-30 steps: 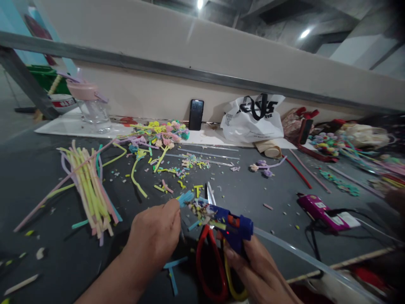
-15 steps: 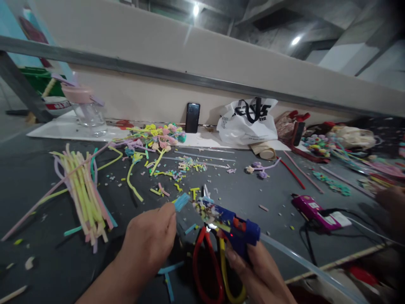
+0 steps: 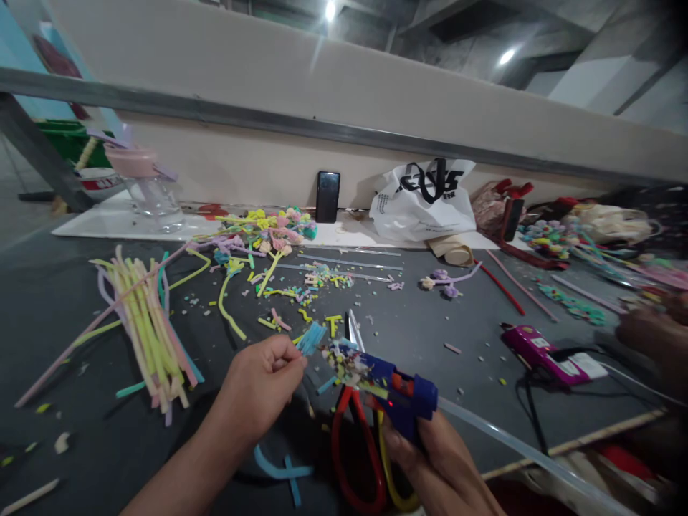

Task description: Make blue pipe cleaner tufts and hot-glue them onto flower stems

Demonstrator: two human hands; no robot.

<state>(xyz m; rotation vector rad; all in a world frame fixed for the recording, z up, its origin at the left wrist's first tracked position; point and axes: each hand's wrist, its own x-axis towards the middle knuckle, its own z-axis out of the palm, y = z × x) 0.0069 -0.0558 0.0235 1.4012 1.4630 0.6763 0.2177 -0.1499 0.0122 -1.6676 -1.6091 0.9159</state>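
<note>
The left hand point(image 3: 264, 376) is bare, with rounded knuckles; behind it, an uncovered forearm point(image 3: 190, 455) widens evenly down to the lower edge of view. The right hand point(image 3: 434, 459) is bare too, its fingers partly hidden, with an uncovered wrist point(image 3: 469, 493) just behind it.

Phone point(image 3: 327, 197) behind scissors point(image 3: 357, 423), bag point(image 3: 424, 201) apparently right.

The left hand point(image 3: 263, 380) pinches blue strips point(image 3: 312, 338) beside a glue gun point(image 3: 398, 383) gripped by the right point(image 3: 443, 459).
</note>
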